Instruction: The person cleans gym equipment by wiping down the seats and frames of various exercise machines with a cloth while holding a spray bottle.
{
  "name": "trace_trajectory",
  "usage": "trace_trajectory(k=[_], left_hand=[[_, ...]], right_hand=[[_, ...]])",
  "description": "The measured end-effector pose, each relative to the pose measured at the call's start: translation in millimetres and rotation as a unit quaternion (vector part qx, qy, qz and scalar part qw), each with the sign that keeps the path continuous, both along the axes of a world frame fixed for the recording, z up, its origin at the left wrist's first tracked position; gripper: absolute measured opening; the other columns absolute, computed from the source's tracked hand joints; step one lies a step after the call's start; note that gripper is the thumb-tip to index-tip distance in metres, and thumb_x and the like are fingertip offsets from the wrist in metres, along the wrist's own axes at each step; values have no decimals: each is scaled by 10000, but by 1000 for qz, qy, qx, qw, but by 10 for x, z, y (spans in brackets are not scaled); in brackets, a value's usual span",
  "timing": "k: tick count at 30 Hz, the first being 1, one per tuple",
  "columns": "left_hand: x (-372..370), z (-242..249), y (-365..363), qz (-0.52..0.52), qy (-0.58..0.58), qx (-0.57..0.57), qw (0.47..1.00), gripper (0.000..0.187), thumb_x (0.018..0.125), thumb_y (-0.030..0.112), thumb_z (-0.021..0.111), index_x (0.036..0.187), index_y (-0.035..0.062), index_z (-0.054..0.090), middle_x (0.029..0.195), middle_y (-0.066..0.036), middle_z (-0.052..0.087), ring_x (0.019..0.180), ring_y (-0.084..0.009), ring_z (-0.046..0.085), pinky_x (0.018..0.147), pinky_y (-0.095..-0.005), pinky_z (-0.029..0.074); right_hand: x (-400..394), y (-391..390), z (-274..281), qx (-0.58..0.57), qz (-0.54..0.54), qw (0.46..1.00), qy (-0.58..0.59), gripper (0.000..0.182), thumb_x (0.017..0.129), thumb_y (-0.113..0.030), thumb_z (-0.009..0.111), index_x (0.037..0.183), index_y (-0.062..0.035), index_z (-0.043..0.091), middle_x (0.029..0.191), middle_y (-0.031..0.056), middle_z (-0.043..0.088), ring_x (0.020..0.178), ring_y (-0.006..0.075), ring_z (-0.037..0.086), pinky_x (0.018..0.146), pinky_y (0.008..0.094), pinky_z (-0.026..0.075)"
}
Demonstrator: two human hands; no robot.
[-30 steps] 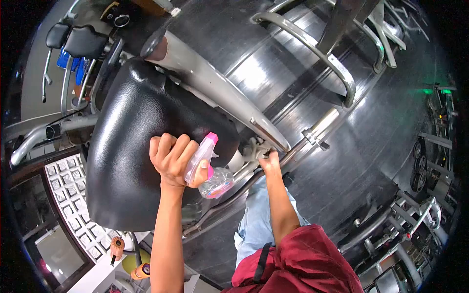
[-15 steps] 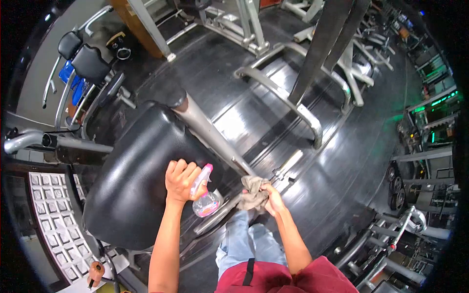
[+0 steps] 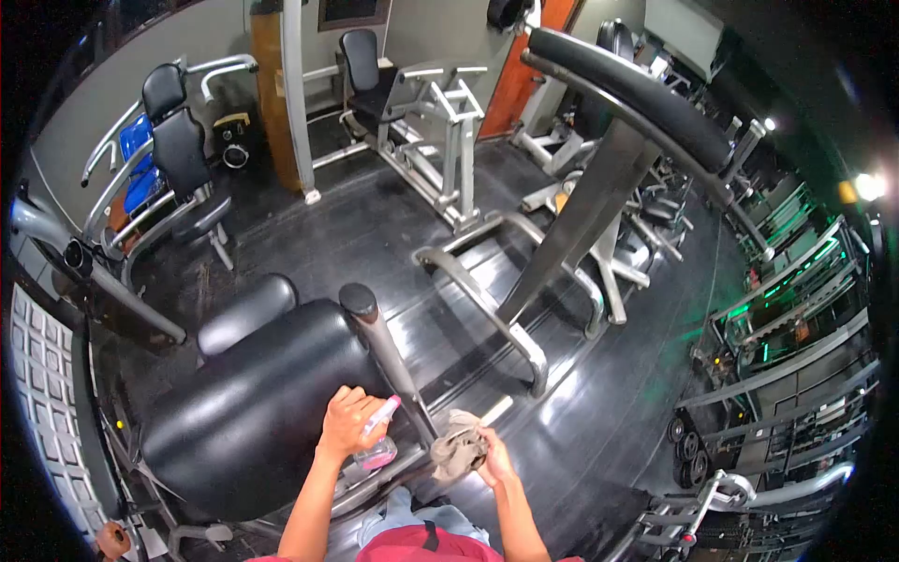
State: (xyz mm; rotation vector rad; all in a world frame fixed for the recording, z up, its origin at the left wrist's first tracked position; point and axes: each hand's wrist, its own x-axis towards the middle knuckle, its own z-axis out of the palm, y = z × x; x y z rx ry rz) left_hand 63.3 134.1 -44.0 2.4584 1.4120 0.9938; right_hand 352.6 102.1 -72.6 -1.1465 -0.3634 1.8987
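Observation:
My left hand point(image 3: 346, 421) is wrapped around the neck of a clear spray bottle point(image 3: 377, 454) with a pink and white trigger head. It is held over the near right edge of a black padded seat point(image 3: 253, 403). My right hand point(image 3: 496, 459) grips a crumpled grey-brown cloth point(image 3: 457, 448), which hangs close to a grey metal post point(image 3: 398, 361) with a dark round cap. The fingers under the cloth are partly hidden.
A smaller black pad point(image 3: 248, 314) sits beyond the seat. A tall machine with a long padded beam point(image 3: 637, 94) stands ahead on a curved metal frame point(image 3: 478, 300). Black seats point(image 3: 178, 140) are at the left, weight racks point(image 3: 787, 375) at the right.
The view has tilted up, bringing more of the room and the padded beam into sight. Both hands sit lower in the picture, still holding the spray bottle and the cloth.

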Motion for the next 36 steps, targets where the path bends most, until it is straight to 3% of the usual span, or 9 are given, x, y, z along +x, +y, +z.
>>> trace_trajectory(k=[2, 5, 6, 12, 21, 23, 25, 31, 36], left_hand=[[19, 20, -7, -3, -29, 1, 1000, 283, 734, 302, 651, 914, 92, 711, 715, -52, 613, 686, -222, 522, 675, -361, 383], [47, 42, -23, 24, -70, -70, 995, 282, 769, 305, 633, 951, 109, 724, 748, -64, 630, 692, -237, 530, 687, -374, 384], [47, 35, -13, 26, -88, -90, 992, 280, 782, 306, 623, 963, 119, 726, 767, -70, 634, 698, -247, 532, 690, -381, 383], [55, 126, 29, 20, -231, -182, 956, 313, 831, 325, 515, 956, 91, 680, 912, -56, 653, 818, -270, 546, 773, -373, 366], [377, 264, 37, 209, -318, -172, 909, 307, 805, 333, 535, 862, 51, 640, 716, -84, 678, 665, -227, 611, 657, -360, 438], [523, 401, 81, 275, -459, -213, 817, 242, 823, 267, 547, 865, 44, 634, 708, -90, 670, 556, -224, 615, 576, -348, 458], [618, 378, 187, 302, -446, -184, 822, 211, 846, 240, 556, 859, 42, 627, 695, -101, 656, 487, -216, 614, 526, -348, 460], [930, 443, 551, 478, -261, -155, 824, 198, 799, 225, 607, 825, 28, 610, 716, -207, 634, 709, -419, 623, 652, -468, 468], [1049, 438, 729, 562, -220, -95, 792, 217, 777, 250, 634, 810, 36, 612, 688, -200, 632, 685, -417, 630, 634, -476, 474]], right_hand=[[-68, 21, 174, 22, 0, 999, -24, 435, 938, -222, 523, 1309, 6, 524, 1252, 121, 619, 1120, 251, 621, 1006, 403, 482], [-101, 47, 316, 22, 22, 998, -55, 424, 971, -174, 465, 1369, -28, 469, 1294, 107, 580, 1183, 220, 577, 1014, 366, 471], [-58, 88, 252, 56, 53, 997, 14, 402, 974, -147, 502, 1354, -19, 478, 1283, 105, 584, 1164, 206, 584, 1003, 352, 476], [-68, 317, 200, 113, 76, 990, -23, 346, 950, -120, 566, 1284, -40, 521, 1201, 71, 617, 1107, 163, 596, 957, 330, 492], [-159, 956, 168, 143, 164, 974, -55, 255, 931, -88, 540, 1180, -36, 558, 1138, 112, 657, 1073, 198, 627, 951, 356, 497], [-145, 1117, 237, 151, 189, 969, -39, 258, 934, -84, 547, 1181, -14, 556, 1151, 128, 661, 1073, 203, 628, 944, 350, 501], [-101, 1279, 239, 150, 222, 963, -25, 269, 934, -75, 559, 1195, -13, 551, 1146, 126, 659, 1063, 203, 632, 928, 339, 511], [21, 1779, 155, 138, 287, 948, -7, 328, 913, 23, 567, 1235, -20, 518, 1149, 138, 652, 1059, 238, 654, 922, 349, 525], [103, 1986, 187, 135, 314, 939, 38, 372, 909, 8, 584, 1267, -18, 486, 1159, 152, 640, 1076, 260, 650, 940, 366, 525]])
